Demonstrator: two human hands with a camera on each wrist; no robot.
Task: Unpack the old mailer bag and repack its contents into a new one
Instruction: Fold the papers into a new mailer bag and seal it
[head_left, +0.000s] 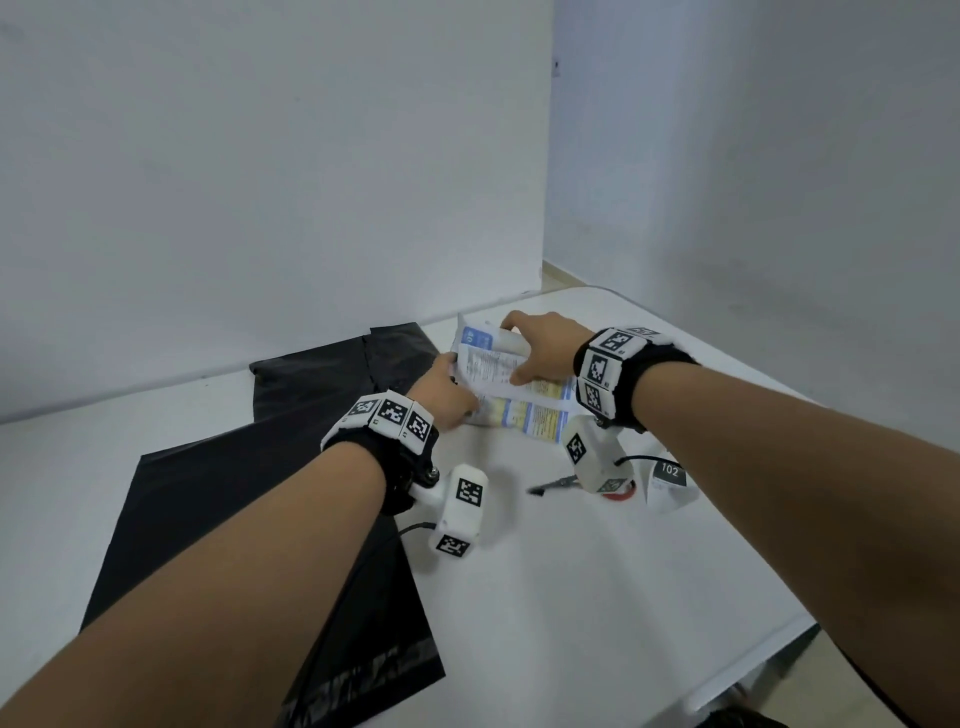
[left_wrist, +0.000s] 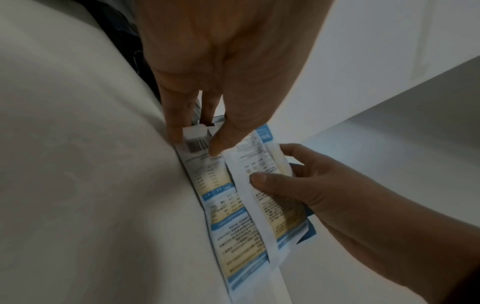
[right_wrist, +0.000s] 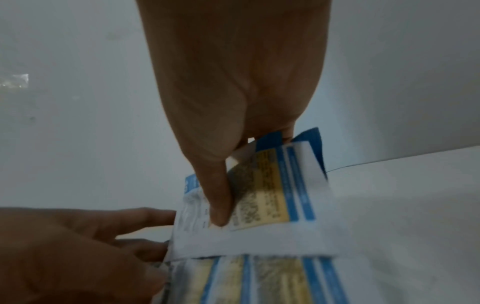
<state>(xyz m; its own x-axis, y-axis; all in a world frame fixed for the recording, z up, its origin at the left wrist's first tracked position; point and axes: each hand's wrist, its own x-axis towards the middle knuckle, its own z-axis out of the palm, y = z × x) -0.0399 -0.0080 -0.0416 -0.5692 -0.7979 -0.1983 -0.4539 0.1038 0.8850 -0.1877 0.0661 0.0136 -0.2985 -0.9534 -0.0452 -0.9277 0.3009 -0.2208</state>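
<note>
Printed white, blue and yellow packets (head_left: 524, 410) lie on the white table (head_left: 571, 597) past the middle. My left hand (head_left: 457, 395) pinches the lower packet's (left_wrist: 228, 222) barcode end between thumb and fingers. My right hand (head_left: 519, 353) grips the upper packet (right_wrist: 272, 195), thumb (right_wrist: 221, 205) on its printed face and fingers curled round its far edge. One black mailer bag (head_left: 322, 364) lies flat at the back left. A second black mailer bag (head_left: 249, 519) lies under my left forearm.
Dark scissors (head_left: 550, 484), a red-rimmed round thing (head_left: 621, 496) and a white label marked 102 (head_left: 670, 483) sit under my right wrist. White walls (head_left: 260, 182) close the table's back and right. The table's edge (head_left: 753, 670) runs at the front right.
</note>
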